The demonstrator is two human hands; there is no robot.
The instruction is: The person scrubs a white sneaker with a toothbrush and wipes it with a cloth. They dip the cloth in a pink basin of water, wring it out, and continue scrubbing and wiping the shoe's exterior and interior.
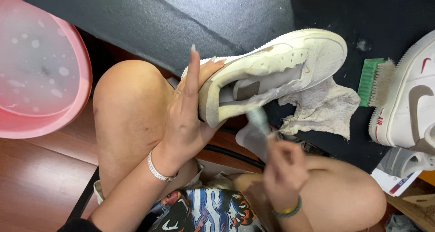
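Left hand (188,119) cupped around the heel of a cream-white leather sneaker (272,71), index finger straight up — shoe held on its side above the bare knees. Right hand (283,168) blurred, closed on a small pale brush (259,119) touching the sneaker's side. Just beyond — a grey crumpled rag (324,107), a green-backed scrub brush (376,82), a pink plastic basin (43,69) at far left.
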